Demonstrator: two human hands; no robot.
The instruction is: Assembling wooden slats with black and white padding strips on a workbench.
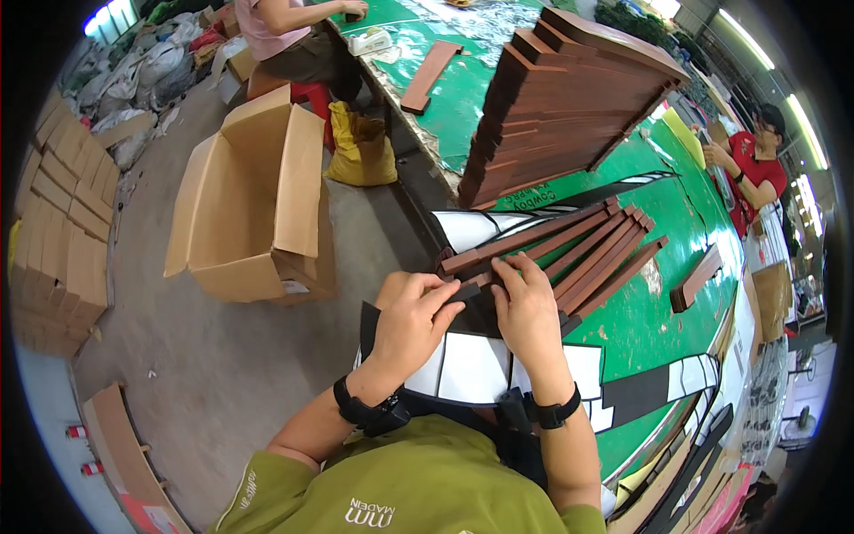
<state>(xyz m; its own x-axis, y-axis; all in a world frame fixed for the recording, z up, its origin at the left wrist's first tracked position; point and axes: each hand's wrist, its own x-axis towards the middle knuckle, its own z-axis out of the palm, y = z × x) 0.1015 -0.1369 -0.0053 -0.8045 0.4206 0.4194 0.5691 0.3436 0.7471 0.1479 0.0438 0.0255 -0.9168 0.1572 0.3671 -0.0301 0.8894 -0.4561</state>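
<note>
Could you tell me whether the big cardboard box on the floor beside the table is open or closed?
Open: the cardboard box has its flaps spread outward, and its bare inner walls show.

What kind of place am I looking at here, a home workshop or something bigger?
Likely a factory assembly or packing floor: a tall stack of brown wooden slats on a long green worktable, an open cardboard box on the floor, and other workers seated along the table.
</note>
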